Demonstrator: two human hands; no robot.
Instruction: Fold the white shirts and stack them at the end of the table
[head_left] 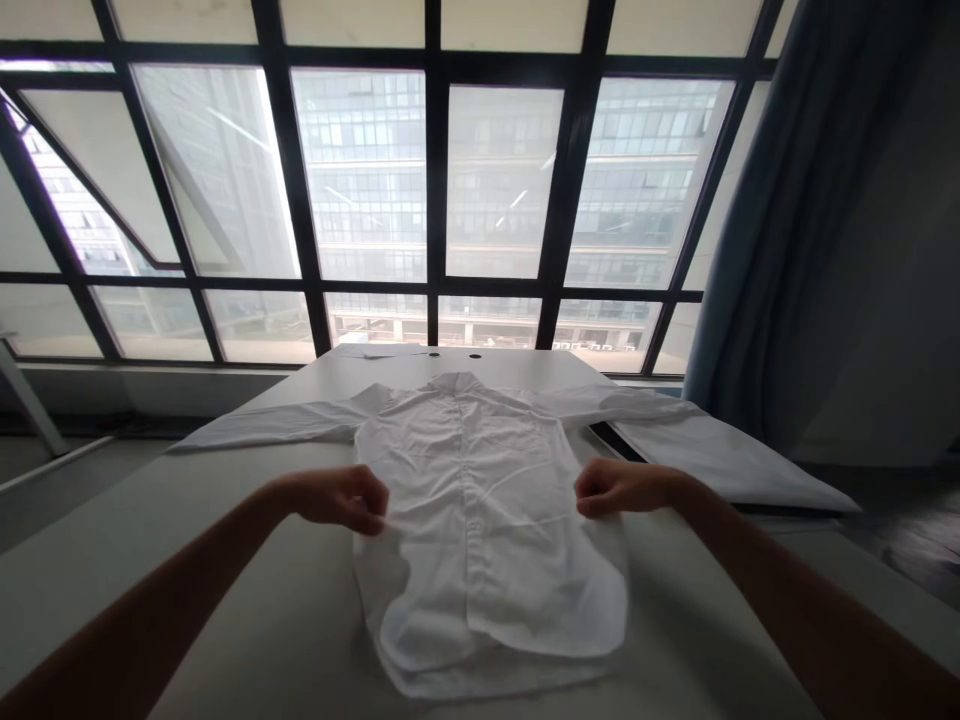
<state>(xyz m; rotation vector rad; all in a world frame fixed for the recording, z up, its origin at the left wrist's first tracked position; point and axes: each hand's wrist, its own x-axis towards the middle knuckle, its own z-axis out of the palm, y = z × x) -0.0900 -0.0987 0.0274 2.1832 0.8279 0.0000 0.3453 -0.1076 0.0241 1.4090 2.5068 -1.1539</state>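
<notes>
A white button-up shirt [480, 500] lies front up on the pale table [225, 560], collar toward the window and both sleeves spread out sideways. My left hand [341, 497] is closed in a pinch on the shirt's left side seam at mid-body. My right hand [611, 487] pinches the right side seam at the same height. The right sleeve [720, 450] drapes over the table's right edge.
Large dark-framed windows [435, 200] fill the wall behind the table. A blue-grey curtain [795, 230] hangs at the right. Two dark round holes [454, 354] sit near the table's far edge, beside a flat white sheet [379, 350].
</notes>
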